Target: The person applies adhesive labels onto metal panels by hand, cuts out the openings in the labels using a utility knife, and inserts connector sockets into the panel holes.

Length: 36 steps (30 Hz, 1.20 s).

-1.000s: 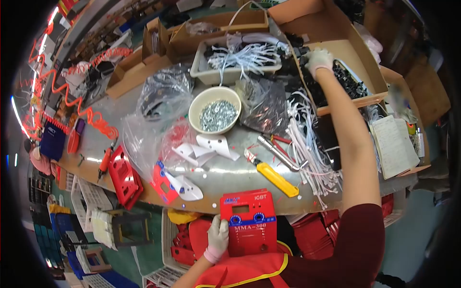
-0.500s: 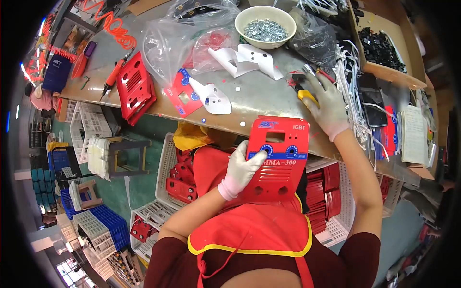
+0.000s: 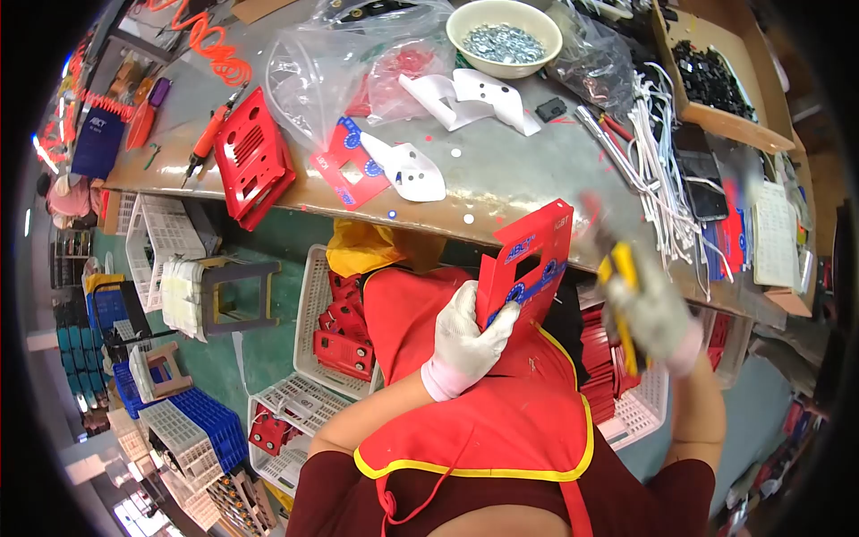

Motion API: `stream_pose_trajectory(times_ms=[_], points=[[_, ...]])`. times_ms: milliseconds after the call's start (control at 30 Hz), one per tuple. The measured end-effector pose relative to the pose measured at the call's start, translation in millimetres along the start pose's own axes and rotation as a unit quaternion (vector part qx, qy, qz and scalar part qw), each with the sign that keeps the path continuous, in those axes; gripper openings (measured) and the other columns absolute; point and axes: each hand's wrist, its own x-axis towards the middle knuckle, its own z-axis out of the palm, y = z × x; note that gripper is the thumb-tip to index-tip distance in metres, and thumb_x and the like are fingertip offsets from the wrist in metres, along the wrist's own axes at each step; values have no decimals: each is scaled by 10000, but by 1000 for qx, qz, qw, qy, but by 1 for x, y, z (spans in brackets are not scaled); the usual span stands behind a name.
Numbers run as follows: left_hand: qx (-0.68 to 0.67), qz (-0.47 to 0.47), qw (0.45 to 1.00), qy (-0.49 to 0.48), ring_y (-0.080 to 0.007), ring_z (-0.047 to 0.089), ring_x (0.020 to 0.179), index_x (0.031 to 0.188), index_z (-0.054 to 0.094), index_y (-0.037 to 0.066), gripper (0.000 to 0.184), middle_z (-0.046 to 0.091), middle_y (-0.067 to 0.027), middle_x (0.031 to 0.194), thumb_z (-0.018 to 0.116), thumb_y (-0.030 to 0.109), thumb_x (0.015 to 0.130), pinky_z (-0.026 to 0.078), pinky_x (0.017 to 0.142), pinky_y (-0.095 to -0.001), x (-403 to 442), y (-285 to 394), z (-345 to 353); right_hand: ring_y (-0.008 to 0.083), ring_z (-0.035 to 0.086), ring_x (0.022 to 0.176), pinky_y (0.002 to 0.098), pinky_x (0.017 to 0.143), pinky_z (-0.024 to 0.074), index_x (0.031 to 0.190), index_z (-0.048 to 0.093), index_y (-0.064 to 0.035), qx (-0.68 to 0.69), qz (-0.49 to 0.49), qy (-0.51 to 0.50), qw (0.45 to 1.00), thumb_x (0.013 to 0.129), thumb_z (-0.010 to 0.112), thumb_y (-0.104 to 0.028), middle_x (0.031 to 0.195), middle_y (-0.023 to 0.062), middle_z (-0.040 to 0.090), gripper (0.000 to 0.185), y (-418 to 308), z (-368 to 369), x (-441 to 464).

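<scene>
My left hand (image 3: 470, 342), in a white glove, grips the lower left edge of a red metal panel (image 3: 530, 259). The panel stands tilted over my lap and carries a blue dial sticker with ABCT and IGBT lettering. To its right, my gloved right hand (image 3: 658, 313) is closed around yellow-and-black-handled pliers (image 3: 624, 268). Motion smears the hand and the tool, and their blurred tip points toward the panel. A gap separates the tool from the panel.
On the bench lie stacked red panels (image 3: 253, 161), a sticker sheet (image 3: 349, 166), curled white backing paper (image 3: 416, 174), an orange screwdriver (image 3: 210, 134) and white cable ties (image 3: 658, 161). A bowl of metal nuts (image 3: 455, 36) stands behind. Crates of red parts (image 3: 313, 313) flank my lap.
My right hand has picked up the pliers from the bench and moved down toward my right side. The left hand has turned the red panel so that it faces more to the right.
</scene>
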Motion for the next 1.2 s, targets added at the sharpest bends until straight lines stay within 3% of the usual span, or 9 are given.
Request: stream_pose_trajectory(times_ms=[67,100,167,267,600,667,800,967,1200], points=[[84,166,983,-8,-233,491,572,899,561,5,157,488,-111,700,644,61,777,414,528,-329,-2,-9,0,137,562,526,288,481,456,1229,371,-22,18,41,-95,994,888,452,-155,683,46,529,374,2,13,-17],[84,165,983,-17,-233,491,572,899,561,5,157,488,-111,700,644,61,777,414,528,-329,-3,-7,0,136,567,525,292,486,461,1224,372,-18,11,70,-132,989,890,457,-152,658,41,523,370,2,15,-22],[-27,-4,999,-28,-253,503,589,930,573,12,176,495,-113,735,640,31,768,414,524,-340,-4,2,2,123,552,517,266,493,464,1184,393,27,-3,96,-132,987,862,435,-120,692,54,540,356,-2,18,-20],[23,74,996,-31,-274,511,609,940,575,11,195,499,-116,756,645,20,758,416,524,-350,-4,-5,2,118,545,501,271,483,454,1134,410,24,-45,72,-156,984,861,432,-112,651,59,535,306,-4,18,-13],[27,91,994,-61,-276,536,656,991,606,90,303,514,-113,834,644,-17,710,424,517,-368,-9,-23,3,142,538,464,277,452,450,1075,393,14,-130,85,-220,963,897,418,-123,656,84,540,226,-8,10,5],[61,159,985,-38,-275,537,650,986,605,88,304,512,-114,838,648,-8,701,426,500,-360,-6,-20,4,146,530,443,272,433,454,1043,394,5,-49,171,-253,951,909,401,-120,658,80,536,183,-19,8,9],[65,110,991,-26,-273,542,652,965,614,91,300,511,-115,841,651,-3,682,429,476,-350,-7,-15,6,149,536,440,265,406,456,1005,396,-13,10,188,-267,945,932,419,-171,662,84,545,175,-12,8,11],[151,228,961,-28,-272,552,655,911,633,94,274,514,-118,842,653,-7,658,435,461,-352,-6,-25,4,153,538,459,269,401,457,1044,401,-53,200,237,-258,915,941,470,-284,673,80,534,262,1,9,3],[103,165,981,-28,-275,554,655,898,634,80,259,524,-122,858,650,-13,658,444,478,-350,-8,-25,6,139,525,439,267,366,442,1048,411,-69,314,256,-233,884,934,488,-311,643,83,524,278,8,22,-5]])
